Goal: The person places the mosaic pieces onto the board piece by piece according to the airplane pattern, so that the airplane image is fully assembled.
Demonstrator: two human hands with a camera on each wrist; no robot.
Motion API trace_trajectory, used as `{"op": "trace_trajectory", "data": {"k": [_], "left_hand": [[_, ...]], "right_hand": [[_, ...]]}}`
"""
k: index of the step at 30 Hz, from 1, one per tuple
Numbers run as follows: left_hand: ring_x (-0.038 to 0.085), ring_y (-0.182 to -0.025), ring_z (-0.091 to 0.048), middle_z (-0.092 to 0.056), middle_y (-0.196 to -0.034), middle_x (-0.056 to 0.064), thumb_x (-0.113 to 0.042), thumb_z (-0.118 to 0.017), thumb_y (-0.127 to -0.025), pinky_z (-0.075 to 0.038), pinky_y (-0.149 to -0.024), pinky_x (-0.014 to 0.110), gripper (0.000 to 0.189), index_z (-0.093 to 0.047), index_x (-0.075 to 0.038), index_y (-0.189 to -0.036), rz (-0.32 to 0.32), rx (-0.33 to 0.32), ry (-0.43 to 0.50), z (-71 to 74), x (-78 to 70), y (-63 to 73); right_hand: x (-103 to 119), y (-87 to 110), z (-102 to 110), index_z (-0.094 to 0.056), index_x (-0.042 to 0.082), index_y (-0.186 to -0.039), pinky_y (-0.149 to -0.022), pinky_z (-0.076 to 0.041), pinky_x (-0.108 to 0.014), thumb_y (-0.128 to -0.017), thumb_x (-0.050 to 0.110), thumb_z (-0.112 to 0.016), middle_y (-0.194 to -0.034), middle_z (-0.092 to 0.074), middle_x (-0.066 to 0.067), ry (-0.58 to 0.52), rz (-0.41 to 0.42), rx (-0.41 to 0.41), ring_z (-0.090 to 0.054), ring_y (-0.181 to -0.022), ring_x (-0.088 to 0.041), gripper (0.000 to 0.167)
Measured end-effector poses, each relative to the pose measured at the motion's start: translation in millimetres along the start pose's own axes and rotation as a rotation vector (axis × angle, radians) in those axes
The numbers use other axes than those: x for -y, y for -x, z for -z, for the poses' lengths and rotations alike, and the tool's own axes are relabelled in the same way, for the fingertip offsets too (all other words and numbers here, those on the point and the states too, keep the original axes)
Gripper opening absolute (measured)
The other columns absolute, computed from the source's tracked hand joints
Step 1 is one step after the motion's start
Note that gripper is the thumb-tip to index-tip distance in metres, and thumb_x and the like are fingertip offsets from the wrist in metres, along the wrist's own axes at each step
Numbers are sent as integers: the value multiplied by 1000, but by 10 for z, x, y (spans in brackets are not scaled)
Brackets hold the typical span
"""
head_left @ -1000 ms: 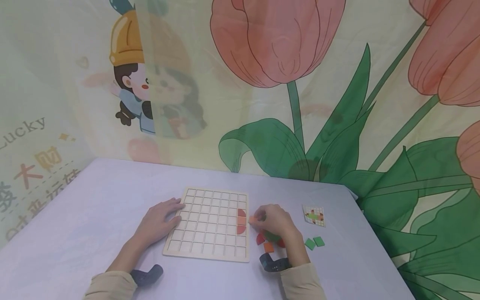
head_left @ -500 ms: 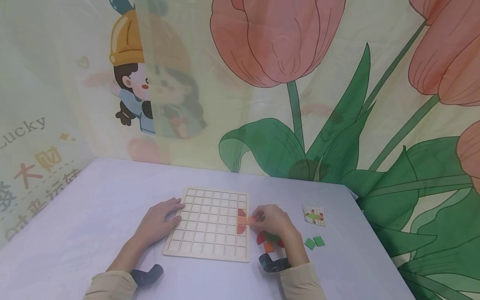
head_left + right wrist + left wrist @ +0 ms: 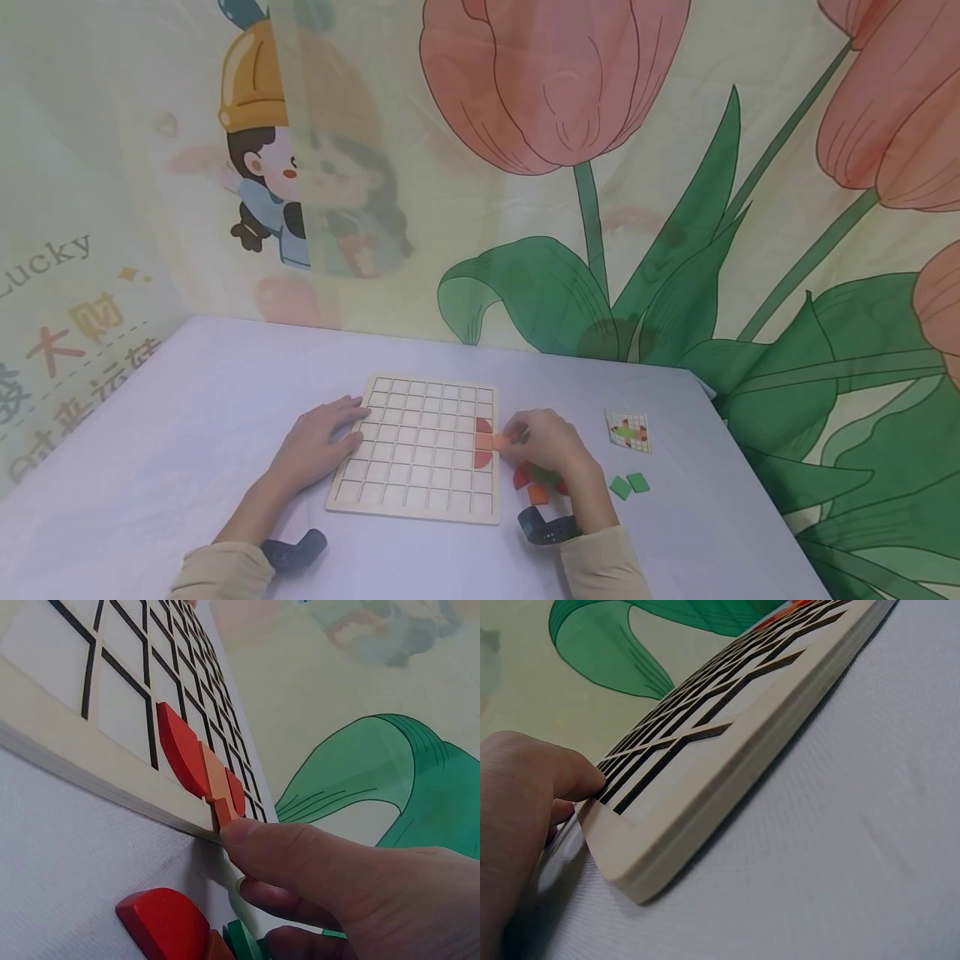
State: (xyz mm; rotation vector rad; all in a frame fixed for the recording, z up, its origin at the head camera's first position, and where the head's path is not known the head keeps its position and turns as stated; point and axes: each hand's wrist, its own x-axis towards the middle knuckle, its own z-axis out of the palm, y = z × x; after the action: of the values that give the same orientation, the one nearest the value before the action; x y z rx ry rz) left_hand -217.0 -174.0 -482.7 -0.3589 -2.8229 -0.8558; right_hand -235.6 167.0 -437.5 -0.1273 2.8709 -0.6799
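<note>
A wooden grid board [image 3: 414,473] lies on the white table. My left hand [image 3: 318,442] rests at its left edge, fingers extended; in the left wrist view the thumb [image 3: 581,776] lies on the rim near a corner. My right hand [image 3: 553,440] pinches an orange square tile [image 3: 501,442] between thumb and fingers at the right rim. In the right wrist view this tile [image 3: 226,813] is tilted, its end right at another orange tile [image 3: 215,771] set in the grid. Red round-edged pieces [image 3: 483,426] sit on either side of that set tile.
Below my right hand lie a loose red piece [image 3: 521,477], an orange square [image 3: 537,495] and green pieces partly hidden by the hand. Two green squares [image 3: 620,487] and a printed pattern card [image 3: 628,432] lie farther right. Dark devices [image 3: 549,527] are worn on both wrists.
My right hand has shifted the pinched orange tile slightly left, from beside the board to over its right rim. My left hand has stayed in place.
</note>
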Motion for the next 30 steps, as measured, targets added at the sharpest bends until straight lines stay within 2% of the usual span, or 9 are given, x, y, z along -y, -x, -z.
{"op": "trace_trajectory", "data": {"k": [8,17,30], "left_hand": [[37,-135,-40,-51,-141,12,-23,-58,-89,-27,-108,63,39,-60,-9,-126,6,2,2,3,-4,-1],[37,-135,-40,-51,-141,12,-23,-59,-89,-27,-109,63,39,-60,-9,-126,7,1,8,-4,3,-3],[37,-134,-41,-52,-141,12,-23,-58,-89,-28,-108,63,39,-61,-9,-126,-4,-5,3,-13,16,-6]], "right_hand": [[16,1,0,-70,20,-96,-68,-54,-30,-75,30,-80,-89,-67,4,-11,33,8,-59,-79,-14,25],[61,6,-4,-70,20,-94,-61,-50,-26,-75,31,-79,-87,-66,5,-25,63,25,-58,-74,-14,24],[105,8,-37,-70,21,-94,-63,-49,-29,-74,29,-80,-86,-66,7,-23,84,25,-59,-74,-12,23]]}}
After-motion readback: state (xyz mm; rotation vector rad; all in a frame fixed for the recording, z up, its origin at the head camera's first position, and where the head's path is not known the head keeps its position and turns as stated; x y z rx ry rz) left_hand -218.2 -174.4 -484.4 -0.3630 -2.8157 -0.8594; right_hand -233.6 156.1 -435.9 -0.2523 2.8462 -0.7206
